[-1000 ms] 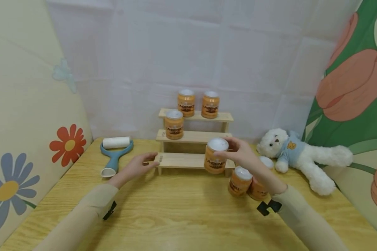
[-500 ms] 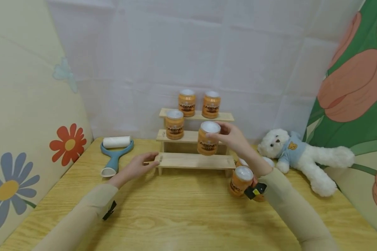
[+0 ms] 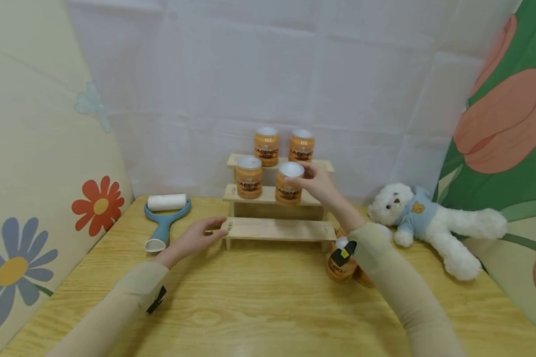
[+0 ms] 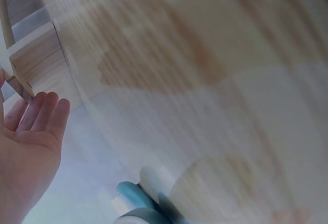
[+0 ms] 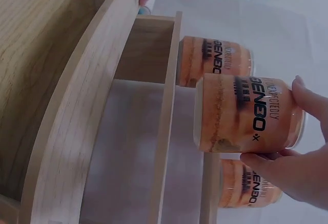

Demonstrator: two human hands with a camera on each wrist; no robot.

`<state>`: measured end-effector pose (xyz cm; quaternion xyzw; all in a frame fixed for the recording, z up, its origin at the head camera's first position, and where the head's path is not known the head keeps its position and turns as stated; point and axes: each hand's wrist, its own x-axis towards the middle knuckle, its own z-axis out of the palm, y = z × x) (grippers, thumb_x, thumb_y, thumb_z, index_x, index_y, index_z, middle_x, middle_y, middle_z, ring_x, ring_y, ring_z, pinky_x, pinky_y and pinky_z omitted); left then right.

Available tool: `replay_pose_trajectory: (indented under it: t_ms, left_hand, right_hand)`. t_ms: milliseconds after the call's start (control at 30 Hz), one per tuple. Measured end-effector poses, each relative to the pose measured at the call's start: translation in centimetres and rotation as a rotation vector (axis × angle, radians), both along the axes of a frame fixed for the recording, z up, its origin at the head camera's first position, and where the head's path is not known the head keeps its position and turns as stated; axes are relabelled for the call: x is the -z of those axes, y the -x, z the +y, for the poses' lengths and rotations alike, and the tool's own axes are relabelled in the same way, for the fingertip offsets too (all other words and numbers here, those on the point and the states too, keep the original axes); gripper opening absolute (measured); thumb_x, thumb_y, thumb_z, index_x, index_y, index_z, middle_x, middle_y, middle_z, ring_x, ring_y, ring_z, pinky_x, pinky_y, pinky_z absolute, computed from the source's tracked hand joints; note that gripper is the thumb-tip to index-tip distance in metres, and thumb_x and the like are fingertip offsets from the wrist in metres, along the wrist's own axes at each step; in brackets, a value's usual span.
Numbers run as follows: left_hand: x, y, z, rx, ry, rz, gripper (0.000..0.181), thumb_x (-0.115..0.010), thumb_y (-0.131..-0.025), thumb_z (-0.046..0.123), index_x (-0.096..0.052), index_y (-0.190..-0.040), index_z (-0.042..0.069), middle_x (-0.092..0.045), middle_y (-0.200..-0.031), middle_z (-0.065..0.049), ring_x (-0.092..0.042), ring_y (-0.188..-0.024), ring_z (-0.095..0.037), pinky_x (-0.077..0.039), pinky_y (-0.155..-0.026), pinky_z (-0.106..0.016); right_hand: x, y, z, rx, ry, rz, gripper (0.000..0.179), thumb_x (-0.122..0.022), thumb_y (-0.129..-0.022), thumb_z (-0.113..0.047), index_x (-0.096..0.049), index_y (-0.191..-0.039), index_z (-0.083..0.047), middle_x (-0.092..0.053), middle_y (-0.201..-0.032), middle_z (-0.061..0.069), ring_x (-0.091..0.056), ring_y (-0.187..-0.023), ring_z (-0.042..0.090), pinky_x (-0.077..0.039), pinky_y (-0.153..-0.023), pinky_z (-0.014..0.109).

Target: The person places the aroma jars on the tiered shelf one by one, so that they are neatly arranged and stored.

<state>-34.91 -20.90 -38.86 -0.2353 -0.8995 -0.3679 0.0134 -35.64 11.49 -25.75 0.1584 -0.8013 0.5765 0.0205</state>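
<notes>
Just above the middle shelf (image 3: 268,195), upright and label to the front, hangs the can (image 3: 288,191), and it's the right hand (image 3: 318,182) that has it, thumb and fingers clasped round its upper part! From the right wrist, a gap shows between its base and the shelf's edge. Close by on its left stands a second can (image 3: 249,183), planted on that same shelf; up behind, on the top shelf (image 3: 324,165), a third can (image 3: 266,150) and a fourth can (image 3: 301,148), side by side. Down at the left end of the bottom shelf (image 3: 277,229), the left hand (image 3: 200,236), fingers loose and outstretched, tips right at the wood's corner. Out right on the table (image 3: 232,312), more cans (image 3: 337,271), partly hidden by the right sleeve (image 3: 397,277), and beyond them a white bear (image 3: 433,223), lying in its blue shirt. Far left, a blue-handled roller (image 3: 163,225), lying flat
</notes>
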Motion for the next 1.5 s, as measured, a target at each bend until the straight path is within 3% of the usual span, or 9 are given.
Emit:
replay_pose_trajectory:
  t_ms: [300,667,867,1167,1500]
  left_hand:
    - [-0.1,-0.2,0.1,0.007,0.01,-0.015,0.06,-0.054,-0.095,0.037,-0.04,-0.141,0.002,-0.047,-0.139,-0.021,-0.048,-0.124,-0.037,-0.044,-0.1,-0.05]
    - [-0.2,-0.1,-0.1,0.0,0.011,-0.032,0.062,-0.053,-0.095,0.038,-0.038,-0.142,0.001,-0.046,-0.139,-0.023,-0.046,-0.126,-0.039,-0.044,-0.1,-0.051]
    - [-0.3,-0.1,0.1,-0.001,0.019,-0.024,0.061,-0.054,-0.096,0.037,-0.039,-0.142,0.0,-0.046,-0.139,-0.024,-0.047,-0.125,-0.039,-0.044,-0.1,-0.051]
    - [0.3,0.0,0.0,-0.005,0.019,-0.001,0.06,-0.054,-0.095,0.036,-0.041,-0.14,-0.001,-0.049,-0.136,-0.025,-0.049,-0.122,-0.039,-0.046,-0.098,-0.05]
    - [0.1,0.0,0.2,-0.015,0.017,0.002,0.06,-0.054,-0.095,0.036,-0.041,-0.14,-0.002,-0.048,-0.136,-0.025,-0.048,-0.123,-0.04,-0.045,-0.098,-0.05]
  right_hand:
    - [0.5,1.8,-0.9,0.001,-0.024,-0.036,0.059,-0.067,-0.088,-0.022,-0.042,-0.139,-0.004,-0.051,-0.133,0.015,-0.051,-0.119,0.028,-0.046,-0.099,0.042]
    - [0.8,3.0,-0.8,-0.024,-0.059,-0.109,0.068,-0.064,-0.09,-0.027,-0.027,-0.145,-0.007,-0.041,-0.142,0.015,-0.045,-0.127,0.029,-0.044,-0.103,0.042]
    - [0.9,3.3,-0.7,-0.011,-0.116,-0.071,0.068,-0.064,-0.09,-0.031,-0.031,-0.145,-0.009,-0.041,-0.139,0.015,-0.044,-0.126,0.029,-0.045,-0.101,0.044]
    - [1.6,3.3,-1.2,0.034,-0.114,-0.062,0.073,-0.065,-0.088,-0.038,-0.03,-0.146,-0.01,-0.04,-0.143,0.012,-0.04,-0.131,0.028,-0.041,-0.105,0.044]
    - [1.7,3.6,-1.4,0.074,-0.112,-0.061,0.074,-0.064,-0.088,-0.041,-0.03,-0.147,-0.013,-0.039,-0.145,0.012,-0.04,-0.132,0.028,-0.042,-0.104,0.043]
